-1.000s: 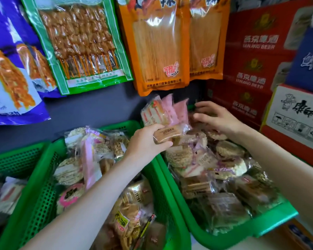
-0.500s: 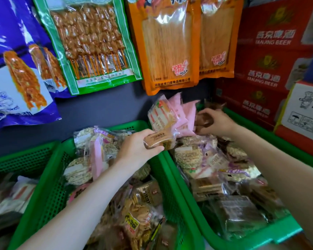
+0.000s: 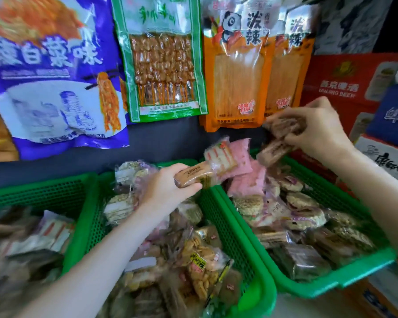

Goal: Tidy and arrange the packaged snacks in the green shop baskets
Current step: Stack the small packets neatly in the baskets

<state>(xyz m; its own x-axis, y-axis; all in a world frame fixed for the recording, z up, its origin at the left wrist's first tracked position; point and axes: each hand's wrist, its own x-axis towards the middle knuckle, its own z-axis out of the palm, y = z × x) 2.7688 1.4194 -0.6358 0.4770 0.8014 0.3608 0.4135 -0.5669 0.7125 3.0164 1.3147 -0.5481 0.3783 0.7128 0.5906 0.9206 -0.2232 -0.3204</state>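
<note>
Three green baskets stand side by side: the left basket (image 3: 39,191), the middle basket (image 3: 251,271) and the right basket (image 3: 345,278), all full of wrapped snacks. My left hand (image 3: 168,191) grips a small stack of packets, a brown bar packet (image 3: 193,176) in front and pink-and-white packets (image 3: 230,157) behind, above the rim between the middle and right baskets. My right hand (image 3: 317,127) is raised over the back of the right basket and pinches two brown packets (image 3: 278,136).
Big snack bags hang on the dark wall behind: a purple bag (image 3: 51,76), a green bag (image 3: 161,58) and two orange bags (image 3: 239,72). Red beer cartons (image 3: 340,83) and a white carton (image 3: 388,157) crowd the right side of the right basket.
My right hand closed on brown packets at the back of the right basket and lifted them up. My left hand kept its stack about where it was. The camera tilted upward.
</note>
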